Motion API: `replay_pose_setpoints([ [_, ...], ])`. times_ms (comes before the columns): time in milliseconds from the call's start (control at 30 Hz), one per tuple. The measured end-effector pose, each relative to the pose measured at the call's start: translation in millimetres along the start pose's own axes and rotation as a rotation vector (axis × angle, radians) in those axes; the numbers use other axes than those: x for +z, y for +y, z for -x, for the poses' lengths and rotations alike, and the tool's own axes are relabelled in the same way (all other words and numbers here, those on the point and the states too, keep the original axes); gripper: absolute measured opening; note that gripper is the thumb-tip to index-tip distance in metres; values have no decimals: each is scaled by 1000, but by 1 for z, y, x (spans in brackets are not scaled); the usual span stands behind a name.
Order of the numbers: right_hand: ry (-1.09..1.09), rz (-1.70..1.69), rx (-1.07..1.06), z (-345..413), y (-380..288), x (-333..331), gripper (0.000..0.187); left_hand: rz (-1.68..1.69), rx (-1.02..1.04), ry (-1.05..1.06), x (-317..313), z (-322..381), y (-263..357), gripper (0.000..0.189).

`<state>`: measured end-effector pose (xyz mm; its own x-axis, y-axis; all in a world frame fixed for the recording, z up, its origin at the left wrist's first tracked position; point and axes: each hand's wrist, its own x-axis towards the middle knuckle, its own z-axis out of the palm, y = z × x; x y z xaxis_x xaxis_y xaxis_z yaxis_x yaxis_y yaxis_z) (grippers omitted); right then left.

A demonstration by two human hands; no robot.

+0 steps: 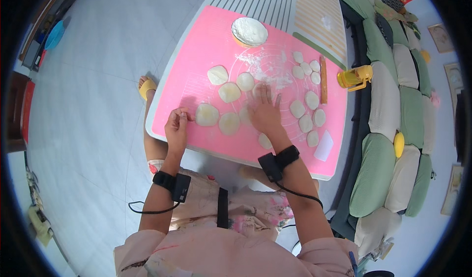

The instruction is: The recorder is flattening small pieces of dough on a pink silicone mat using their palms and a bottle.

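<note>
A pink silicone mat [206, 30] dusted with flour bears several flattened dough rounds. My right hand [264, 111] lies palm down with fingers spread, its fingertips over one round and its left side beside another dough round [245, 115]. My left hand [178, 124] hovers at the mat's left edge, fingers curled together, just left of a larger dough round [207, 114]; whether it pinches something small is unclear. More large rounds, such as this dough round [229, 92], lie beyond. Smaller dough pieces [298, 109] are grouped on the right, near a wooden rolling pin [323, 79].
A bowl of flour [249, 31] stands at the mat's far side. A white scraper or card [324, 146] lies at the near right. Past the table's right edge are a yellow-lidded jug [354, 78] and a sofa with green and cream cushions [372, 173].
</note>
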<state>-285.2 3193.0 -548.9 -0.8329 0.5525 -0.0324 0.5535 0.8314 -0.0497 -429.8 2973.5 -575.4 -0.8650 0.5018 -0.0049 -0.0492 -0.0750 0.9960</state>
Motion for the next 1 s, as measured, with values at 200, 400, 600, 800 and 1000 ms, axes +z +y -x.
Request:
replay_pose_setpoints([
  [200, -71, -155, 64, -13, -7, -6, 67, 7, 61, -29, -5, -3, 3, 14],
  [400, 106, -151, 18, 1, 15, 11, 62, -9, 19, -33, -3, -1, 1, 14],
  [600, 185, 15, -42, 6, 2, 2, 50, -8, 2, -24, -7, 1, -3, 14],
  [800, 145, -58, 165, -29, 14, -27, 27, 18, 14, -53, -2, -1, 2, 13],
  [1000, 191, 130, 212, -37, 10, -22, 34, 7, -2, -45, -5, 1, 5, 13],
])
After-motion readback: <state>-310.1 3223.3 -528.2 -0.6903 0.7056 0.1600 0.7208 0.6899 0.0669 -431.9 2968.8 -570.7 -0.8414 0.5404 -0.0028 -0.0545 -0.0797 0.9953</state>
